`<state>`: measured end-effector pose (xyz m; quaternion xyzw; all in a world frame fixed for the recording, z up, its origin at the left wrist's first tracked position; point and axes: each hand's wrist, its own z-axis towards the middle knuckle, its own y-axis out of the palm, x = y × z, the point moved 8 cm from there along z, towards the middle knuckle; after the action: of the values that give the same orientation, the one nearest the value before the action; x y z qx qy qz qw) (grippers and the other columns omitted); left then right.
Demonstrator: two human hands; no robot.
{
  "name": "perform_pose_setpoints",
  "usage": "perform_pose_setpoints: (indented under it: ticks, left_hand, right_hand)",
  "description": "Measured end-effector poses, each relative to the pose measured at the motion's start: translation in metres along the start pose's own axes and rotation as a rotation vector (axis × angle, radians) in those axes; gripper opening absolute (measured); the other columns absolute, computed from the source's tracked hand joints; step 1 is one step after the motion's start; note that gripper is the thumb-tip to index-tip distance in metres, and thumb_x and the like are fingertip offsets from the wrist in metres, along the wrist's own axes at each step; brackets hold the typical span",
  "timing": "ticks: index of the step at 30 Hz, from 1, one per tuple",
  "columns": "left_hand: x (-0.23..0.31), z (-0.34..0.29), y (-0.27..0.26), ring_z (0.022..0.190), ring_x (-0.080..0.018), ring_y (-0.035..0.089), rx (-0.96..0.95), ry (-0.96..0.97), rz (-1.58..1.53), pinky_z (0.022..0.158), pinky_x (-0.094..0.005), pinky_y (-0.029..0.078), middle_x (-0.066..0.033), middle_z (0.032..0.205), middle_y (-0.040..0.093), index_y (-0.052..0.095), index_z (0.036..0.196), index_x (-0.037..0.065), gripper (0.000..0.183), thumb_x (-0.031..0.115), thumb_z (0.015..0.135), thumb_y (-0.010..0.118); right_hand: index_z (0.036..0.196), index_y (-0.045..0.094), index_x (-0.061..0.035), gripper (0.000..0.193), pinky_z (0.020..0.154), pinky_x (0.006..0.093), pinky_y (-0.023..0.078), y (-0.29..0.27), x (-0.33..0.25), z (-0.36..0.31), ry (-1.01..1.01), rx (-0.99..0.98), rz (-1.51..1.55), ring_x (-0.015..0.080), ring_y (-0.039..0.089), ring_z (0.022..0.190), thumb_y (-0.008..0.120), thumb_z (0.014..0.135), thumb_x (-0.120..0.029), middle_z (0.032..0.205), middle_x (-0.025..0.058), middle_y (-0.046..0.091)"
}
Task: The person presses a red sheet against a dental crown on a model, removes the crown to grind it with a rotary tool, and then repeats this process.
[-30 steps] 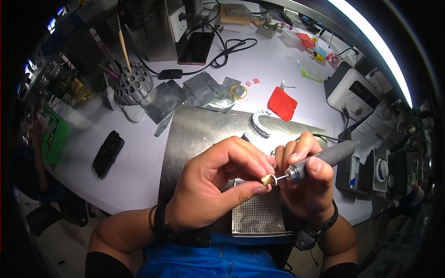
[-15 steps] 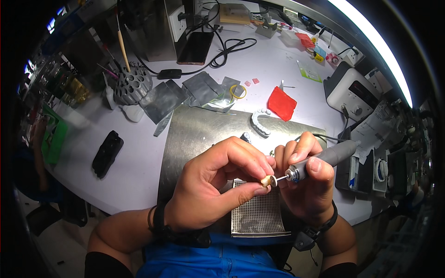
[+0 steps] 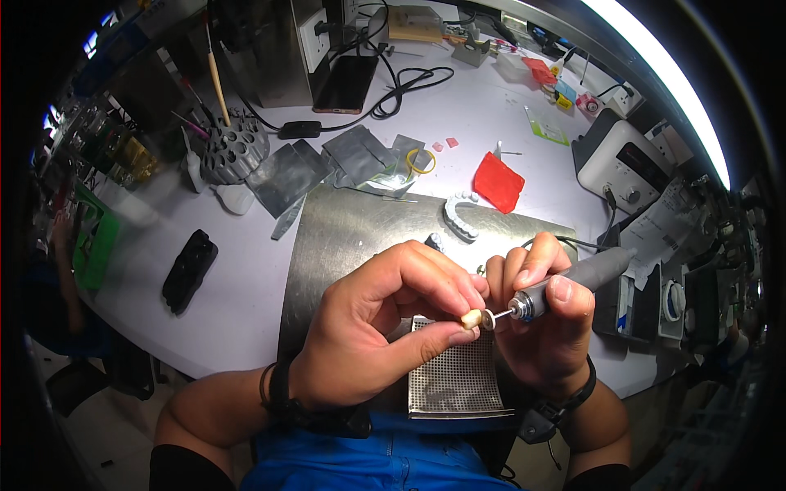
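Observation:
Between the thumb and fingertips of my left hand [image 3: 385, 315] is a small cream-coloured dental crown [image 3: 471, 319]. My right hand [image 3: 544, 327] grips a grey rotary handpiece [image 3: 585, 276], its metal nose pointing left. A thin shank from it carries a small grinding disc [image 3: 489, 320], right beside the crown; whether they touch I cannot tell. Below both hands lies a curved perforated metal tray [image 3: 454, 385]. Beyond my fingers, a grey dental arch model [image 3: 460, 218] rests on the steel plate [image 3: 336, 237], with a smaller grey model piece [image 3: 434, 242] partly hidden by my left hand.
A red sheet [image 3: 498, 183] lies past the arch model. Grey plastic pouches [image 3: 360, 155] and a round tool holder [image 3: 235, 151] stand to the left, near a black object [image 3: 190, 272]. At right are a white control box [image 3: 626, 168] and its cable. A phone [image 3: 345, 84] lies at the back.
The handpiece and its disc have shifted slightly right, widening the space at the crown. The crown's face shows more now. My left hand has hardly moved.

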<state>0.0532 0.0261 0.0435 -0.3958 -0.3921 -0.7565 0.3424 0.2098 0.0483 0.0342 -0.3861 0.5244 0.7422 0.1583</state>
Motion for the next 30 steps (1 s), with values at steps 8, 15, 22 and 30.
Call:
perform_pose_setpoints:
  ticks: [8,15,22,30]
  left_hand:
    - [0.000,0.000,0.001,0.110,-0.0215,0.070,0.010,-0.019,-0.027,0.120,-0.0546,0.051,-0.0131,0.114,0.064,0.059,0.115,0.003,0.030,-0.015,0.095,0.073]
    - [-0.001,-0.001,-0.001,0.110,-0.0221,0.071,0.014,-0.004,-0.015,0.120,-0.0549,0.050,-0.0134,0.113,0.065,0.058,0.116,0.003,0.030,-0.012,0.096,0.074]
    - [-0.001,-0.002,0.000,0.117,-0.0205,0.070,-0.002,0.014,-0.051,0.103,-0.0357,0.061,-0.0135,0.119,0.066,0.063,0.116,-0.001,0.027,-0.015,0.096,0.072]
    - [-0.004,0.003,-0.005,0.090,-0.0207,0.073,0.065,-0.005,0.006,0.101,-0.0440,0.061,-0.0143,0.115,0.061,0.059,0.121,0.001,0.016,-0.003,0.106,0.064]
  right_hand:
    - [0.102,0.060,-0.0040,0.021,0.114,0.0516,0.053,-0.001,-0.002,0.000,-0.011,0.017,-0.013,0.0186,0.064,0.086,0.067,0.097,-0.023,0.090,0.0092,0.064]
    - [0.102,0.060,-0.0040,0.021,0.114,0.0520,0.053,-0.001,0.001,-0.001,0.002,-0.005,-0.018,0.0188,0.064,0.087,0.067,0.097,-0.023,0.091,0.0092,0.064]
    - [0.102,0.061,-0.0041,0.021,0.112,0.0488,0.055,0.002,0.000,0.002,-0.009,-0.012,-0.030,0.0169,0.064,0.083,0.067,0.099,-0.024,0.089,0.0083,0.063]
    - [0.117,0.063,-0.0043,0.026,0.076,0.0262,0.049,-0.010,-0.002,0.004,0.007,-0.073,0.048,0.0158,0.072,0.091,0.063,0.104,-0.027,0.104,0.0087,0.069]
